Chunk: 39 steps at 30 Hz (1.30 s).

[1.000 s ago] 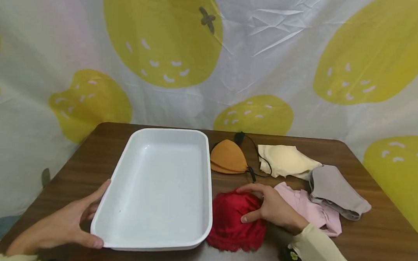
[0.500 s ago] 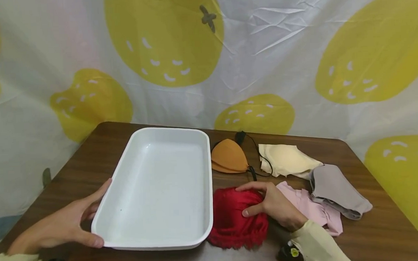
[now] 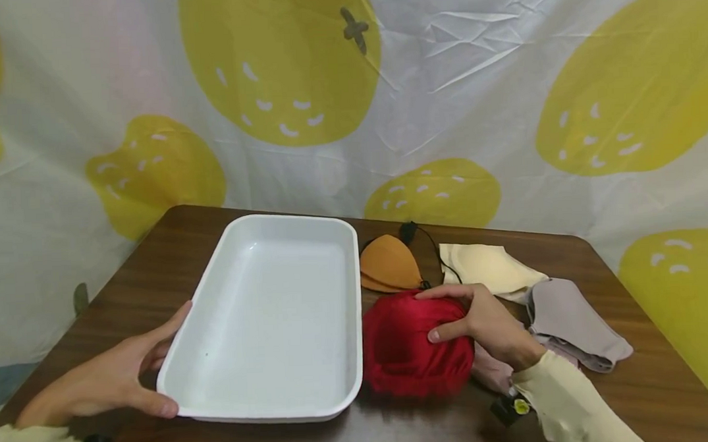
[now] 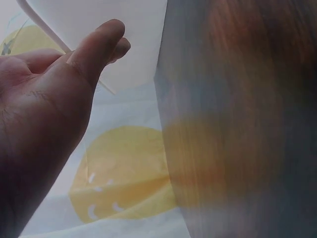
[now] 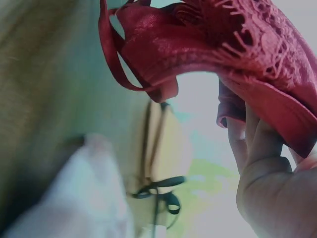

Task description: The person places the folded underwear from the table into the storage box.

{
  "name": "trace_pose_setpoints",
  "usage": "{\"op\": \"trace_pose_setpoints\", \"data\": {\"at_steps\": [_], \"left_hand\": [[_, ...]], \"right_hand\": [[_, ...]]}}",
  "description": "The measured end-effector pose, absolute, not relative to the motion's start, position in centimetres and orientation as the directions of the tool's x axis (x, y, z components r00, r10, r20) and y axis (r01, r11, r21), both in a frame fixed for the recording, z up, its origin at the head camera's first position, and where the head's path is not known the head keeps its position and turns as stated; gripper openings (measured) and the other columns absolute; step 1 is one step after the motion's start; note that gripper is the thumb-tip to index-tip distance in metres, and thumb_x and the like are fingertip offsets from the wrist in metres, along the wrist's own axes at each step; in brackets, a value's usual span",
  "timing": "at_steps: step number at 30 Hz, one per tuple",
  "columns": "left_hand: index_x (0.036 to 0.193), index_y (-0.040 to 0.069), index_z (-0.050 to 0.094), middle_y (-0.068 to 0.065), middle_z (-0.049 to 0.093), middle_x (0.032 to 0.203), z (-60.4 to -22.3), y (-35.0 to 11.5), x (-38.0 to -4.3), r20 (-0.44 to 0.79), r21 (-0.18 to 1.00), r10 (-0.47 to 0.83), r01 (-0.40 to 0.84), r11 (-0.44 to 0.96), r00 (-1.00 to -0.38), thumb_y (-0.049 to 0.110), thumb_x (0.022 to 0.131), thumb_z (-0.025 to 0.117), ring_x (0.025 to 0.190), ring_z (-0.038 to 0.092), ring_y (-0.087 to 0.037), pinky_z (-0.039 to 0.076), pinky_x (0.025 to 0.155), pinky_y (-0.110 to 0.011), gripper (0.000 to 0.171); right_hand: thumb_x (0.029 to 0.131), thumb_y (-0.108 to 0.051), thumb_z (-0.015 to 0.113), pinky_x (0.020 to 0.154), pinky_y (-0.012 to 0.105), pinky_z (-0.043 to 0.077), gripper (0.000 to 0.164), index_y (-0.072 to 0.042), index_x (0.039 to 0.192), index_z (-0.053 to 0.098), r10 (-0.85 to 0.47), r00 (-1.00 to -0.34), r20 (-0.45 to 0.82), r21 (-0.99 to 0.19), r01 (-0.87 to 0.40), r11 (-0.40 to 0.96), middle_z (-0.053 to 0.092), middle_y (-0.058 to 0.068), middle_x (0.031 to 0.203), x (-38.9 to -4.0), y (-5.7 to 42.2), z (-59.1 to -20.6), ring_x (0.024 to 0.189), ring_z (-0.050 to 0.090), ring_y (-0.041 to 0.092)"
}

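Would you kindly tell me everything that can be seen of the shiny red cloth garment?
The shiny red cloth garment looks like satin, rounded and gathered, with openwork lacy trim and a thin red strap looping down. The person's right hand grips it above the dark brown wooden table, just right of the rectangular white tray; whether it touches that is unclear. Its lower edge is blurred in the head view.

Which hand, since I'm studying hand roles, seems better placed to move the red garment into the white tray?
Probably the right hand: it holds the red garment beside the white tray, while the left hand holds the tray's opposite side.
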State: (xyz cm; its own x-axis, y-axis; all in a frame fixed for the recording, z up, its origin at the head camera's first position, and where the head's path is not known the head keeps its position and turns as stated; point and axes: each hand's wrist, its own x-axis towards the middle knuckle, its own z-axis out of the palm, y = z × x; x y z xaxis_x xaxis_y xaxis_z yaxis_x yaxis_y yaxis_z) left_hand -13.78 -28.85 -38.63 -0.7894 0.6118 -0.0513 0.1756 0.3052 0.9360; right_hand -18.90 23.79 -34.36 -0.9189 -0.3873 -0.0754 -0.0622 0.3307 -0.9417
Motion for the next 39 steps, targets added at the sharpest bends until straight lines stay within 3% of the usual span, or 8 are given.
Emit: {"op": "trace_pose_setpoints", "data": {"at_steps": [10,17,26,34,39], "left_hand": [[0.161,0.031,-0.008,-0.037,0.013,0.162,-39.1,-28.8,-14.1,-0.026,0.935,0.63,0.204,0.29,-0.776,0.017,0.082,0.084,0.127,0.053,0.002,0.053,0.09,-0.02,0.122],[0.161,0.028,-0.009,-0.038,0.011,0.161,-39.0,-28.8,-14.1,-0.017,0.942,0.647,0.204,0.265,-0.762,0.016,0.083,0.083,0.127,0.054,0.0,0.054,0.091,-0.021,0.122],[0.161,0.028,-0.012,-0.039,0.007,0.161,-39.2,-29.0,-14.3,-0.043,0.946,0.644,0.176,0.272,-0.763,0.014,0.081,0.084,0.126,0.053,0.003,0.054,0.09,-0.021,0.125],[0.161,0.029,-0.011,-0.038,0.011,0.161,-39.3,-29.2,-14.4,-0.026,0.939,0.647,0.203,0.277,-0.762,0.015,0.083,0.082,0.128,0.052,0.004,0.053,0.09,-0.021,0.123],[0.161,0.026,-0.012,-0.04,0.017,0.158,-39.3,-29.1,-14.3,-0.012,0.942,0.647,0.208,0.263,-0.762,0.009,0.081,0.083,0.126,0.054,0.003,0.054,0.088,-0.022,0.125]], "right_hand": [[0.074,-0.001,0.085,0.078,0.032,0.061,0.054,-0.006,0.125,0.068,-0.37,-0.929,-0.007,-0.963,-0.093,0.253,0.074,-0.002,0.11,-20.1,22.9,-30.2,0.096,0.072,0.016],[0.073,-0.001,0.086,0.075,0.045,0.061,0.056,-0.011,0.126,0.068,-0.342,-0.939,-0.04,-0.981,-0.027,0.192,0.072,0.004,0.111,-21.6,20.4,-29.0,0.097,0.072,0.021],[0.073,0.004,0.084,0.077,0.034,0.061,0.056,-0.007,0.126,0.068,-0.321,-0.946,-0.037,-0.99,-0.008,0.137,0.07,0.006,0.114,-24.5,15.2,-28.4,0.097,0.068,0.019],[0.076,0.006,0.08,0.075,0.03,0.061,0.05,-0.005,0.124,0.069,-0.321,-0.947,-0.028,-0.996,-0.002,0.091,0.071,0.007,0.11,-27.3,10.6,-28.8,0.09,0.07,0.016],[0.074,0.004,0.084,0.072,0.029,0.061,0.044,-0.007,0.116,0.073,-0.269,-0.961,-0.068,-0.991,0.033,0.132,0.074,0.009,0.106,-28.2,7.5,-29.6,0.082,0.071,0.015]]}}
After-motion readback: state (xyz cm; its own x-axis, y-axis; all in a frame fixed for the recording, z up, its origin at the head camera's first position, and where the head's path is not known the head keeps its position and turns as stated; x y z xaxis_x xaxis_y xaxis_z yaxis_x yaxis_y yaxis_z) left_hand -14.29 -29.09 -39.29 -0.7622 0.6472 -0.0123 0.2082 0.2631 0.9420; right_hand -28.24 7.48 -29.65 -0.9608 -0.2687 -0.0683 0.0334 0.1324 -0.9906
